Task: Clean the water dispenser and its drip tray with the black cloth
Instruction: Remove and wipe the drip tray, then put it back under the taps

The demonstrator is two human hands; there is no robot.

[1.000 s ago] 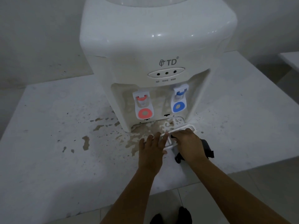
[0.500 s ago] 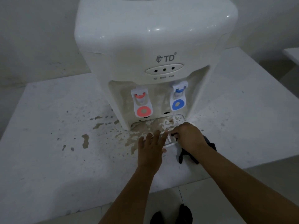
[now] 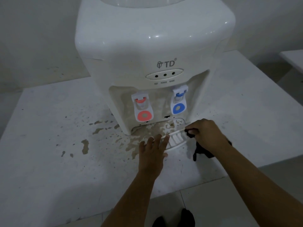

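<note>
At the left of the frame, the white table (image 3: 41, 161) carries brown dried stains (image 3: 85, 145), and more of them spread toward the middle, up to the foot of the water dispenser (image 3: 152, 51). Nothing there looks wiped yet. At the lower middle, the left hand (image 3: 151, 153) lies flat with straight fingers, their tips pressing on the front rim of the white drip tray (image 3: 175, 140), which is pulled partly out of its slot. I judge this hand only steadies the tray. Behind the tray, the floor of the recess (image 3: 157, 126) under the red tap (image 3: 143, 109) and the blue tap (image 3: 179, 102) is brown and dirty. Right of the tray, the right hand (image 3: 208, 135) grips the black cloth (image 3: 199, 150) with curled fingers and holds a bunch of it against the right end of the tray; the rest hangs below the wrist. So the cleaning seems at its early part: tray in work, dispenser body and recess probably remaining
</note>
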